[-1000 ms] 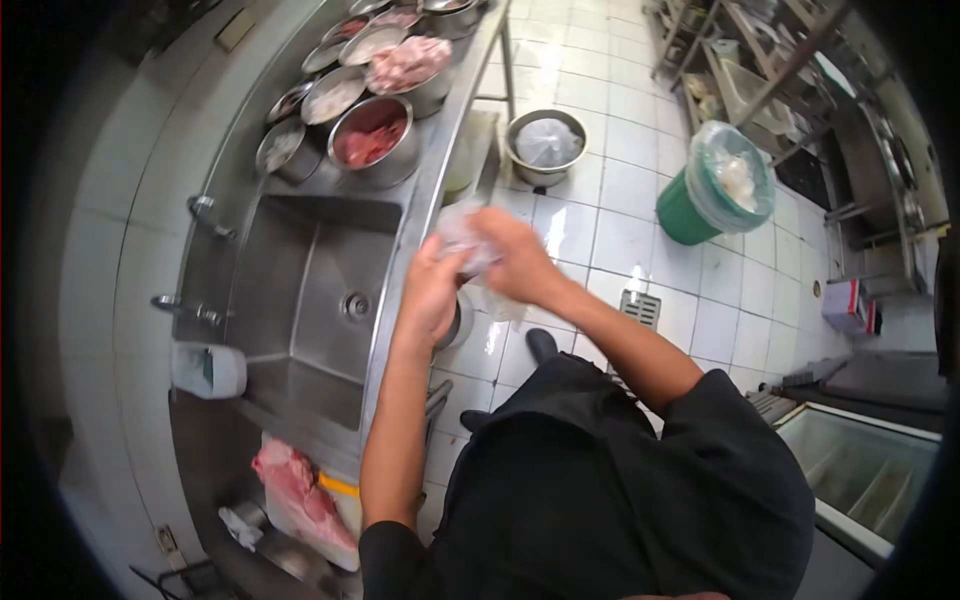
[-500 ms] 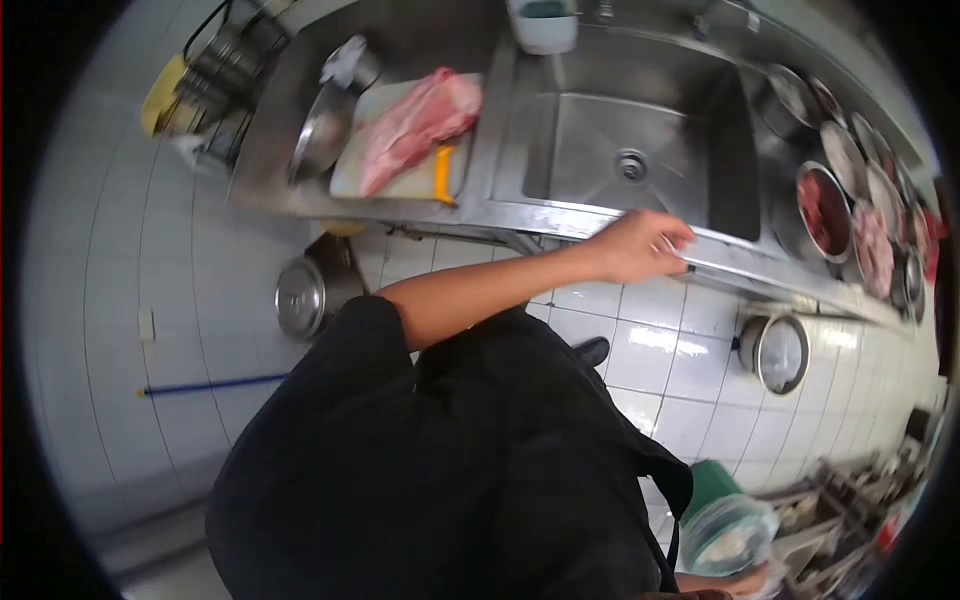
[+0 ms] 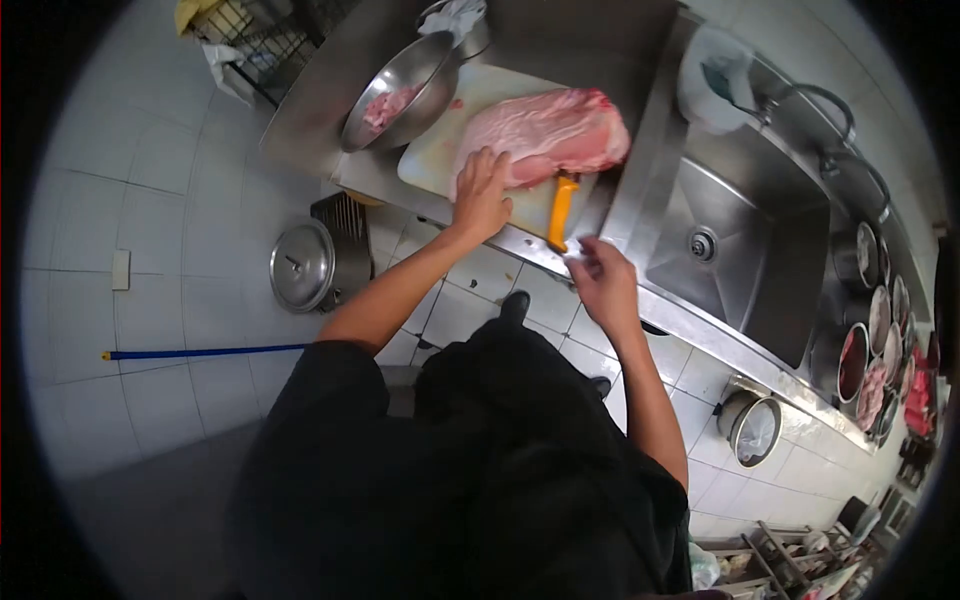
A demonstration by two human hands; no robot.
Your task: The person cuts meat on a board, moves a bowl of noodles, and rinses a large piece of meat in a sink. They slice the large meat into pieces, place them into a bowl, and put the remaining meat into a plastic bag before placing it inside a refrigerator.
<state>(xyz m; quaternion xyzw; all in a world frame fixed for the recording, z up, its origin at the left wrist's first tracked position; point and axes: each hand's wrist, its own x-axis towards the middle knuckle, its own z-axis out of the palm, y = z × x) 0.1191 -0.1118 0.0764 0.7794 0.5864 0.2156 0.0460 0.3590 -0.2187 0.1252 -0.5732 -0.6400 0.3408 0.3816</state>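
A large slab of raw meat [image 3: 550, 130] lies on a white cutting board [image 3: 425, 160]. My left hand [image 3: 483, 195] rests on the meat's near left side, its fingers stretched out over the surface. A yellow-handled knife [image 3: 561, 215] sits at the near side of the meat, with its handle pointing toward me and its blade mostly hidden. Close to the handle's end is my right hand [image 3: 607, 285], loosely bent with the fingers apart and nothing in it. A steel bowl [image 3: 415, 90] holding small meat pieces tilts beside the board.
Right of the board is a steel sink [image 3: 740, 250], with a white bucket [image 3: 712, 75] at its far left corner. Several bowls of meat [image 3: 872, 390] line the counter's right end. On the floor stand a lidded pot [image 3: 303, 265] and a lined bucket [image 3: 755, 430].
The view has turned and come closer to the board. My left hand has moved from the sink's front edge onto the meat. My right hand has come from the lower right to the knife handle.
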